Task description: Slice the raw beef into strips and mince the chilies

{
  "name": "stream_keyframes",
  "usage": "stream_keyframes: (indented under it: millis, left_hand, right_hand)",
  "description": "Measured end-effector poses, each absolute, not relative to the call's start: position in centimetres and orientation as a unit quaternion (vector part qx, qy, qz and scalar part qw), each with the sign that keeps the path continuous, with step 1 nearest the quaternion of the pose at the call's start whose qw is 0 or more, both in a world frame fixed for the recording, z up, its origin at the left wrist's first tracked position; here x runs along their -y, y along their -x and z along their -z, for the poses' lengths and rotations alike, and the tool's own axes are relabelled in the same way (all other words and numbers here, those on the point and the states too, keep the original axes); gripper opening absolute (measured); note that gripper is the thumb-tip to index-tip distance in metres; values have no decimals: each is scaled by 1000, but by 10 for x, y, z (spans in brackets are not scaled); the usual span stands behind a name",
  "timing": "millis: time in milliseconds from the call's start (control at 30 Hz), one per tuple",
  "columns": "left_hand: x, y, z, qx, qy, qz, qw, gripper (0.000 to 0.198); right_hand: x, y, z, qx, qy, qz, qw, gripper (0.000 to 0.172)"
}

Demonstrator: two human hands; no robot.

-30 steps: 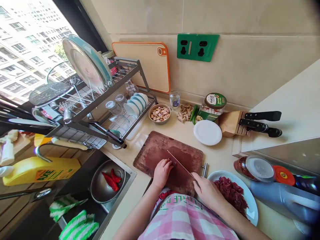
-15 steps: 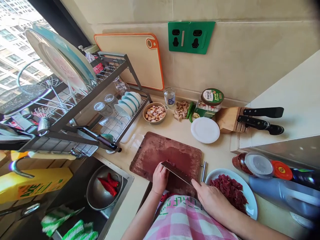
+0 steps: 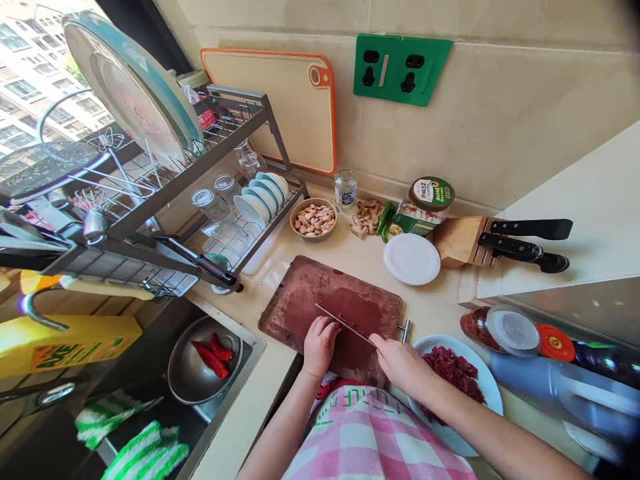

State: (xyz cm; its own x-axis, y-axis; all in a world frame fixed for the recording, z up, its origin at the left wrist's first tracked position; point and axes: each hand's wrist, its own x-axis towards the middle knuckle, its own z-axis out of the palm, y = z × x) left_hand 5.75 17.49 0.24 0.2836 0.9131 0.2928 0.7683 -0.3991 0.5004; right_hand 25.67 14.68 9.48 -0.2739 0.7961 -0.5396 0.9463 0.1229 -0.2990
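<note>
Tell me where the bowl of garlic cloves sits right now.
In the head view, the bowl of garlic cloves sits beyond the cutting board, between the dish rack and the ginger.

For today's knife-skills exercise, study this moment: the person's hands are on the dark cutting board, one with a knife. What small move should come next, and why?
Probably press the knife down through the small red piece beside the left hand, fingertips tucked back. The right hand holds the blade edge-down across the cutting board, right against the left fingers, and a plate of red meat already cut small sits beside it.
</note>
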Motion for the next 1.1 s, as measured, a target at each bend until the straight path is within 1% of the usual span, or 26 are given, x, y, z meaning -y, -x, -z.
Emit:
stream_keyframes:
  millis: [133,267,400,500,633,833,1000,1100]
  left_hand:
    - [-174,-58,2,-539,-787,-275,119,17]
    - [-173,-56,9,-552,-776,-282,120,18]
    - [-173,-56,10,-558,-767,-291,125,18]
    - [-173,-55,5,-543,-778,-282,140,18]
    - [-171,-53,-2,-530,-783,-284,160,20]
    - [-173,-54,-1,-553,-772,-277,145,20]
    - [-174,-53,6,-551,-773,-274,150,21]
    - [-173,-53,8,-566,-762,-278,145,21]
  right_hand:
    - [-120,-271,-111,-721,-602,314,136,31]
    - [-129,-252,-107,-714,-600,322,161,33]
    - [-163,-221,-87,-729,-595,306,145,33]
    - [-173,-220,-79,-738,-588,304,133,32]
    - [-158,-247,-85,-734,-585,325,117,26]
    - [-123,-265,-108,-725,-599,325,99,30]
    - [-119,-263,-111,-699,-603,355,147,33]
    - [-139,-240,-98,-707,-602,334,165,32]
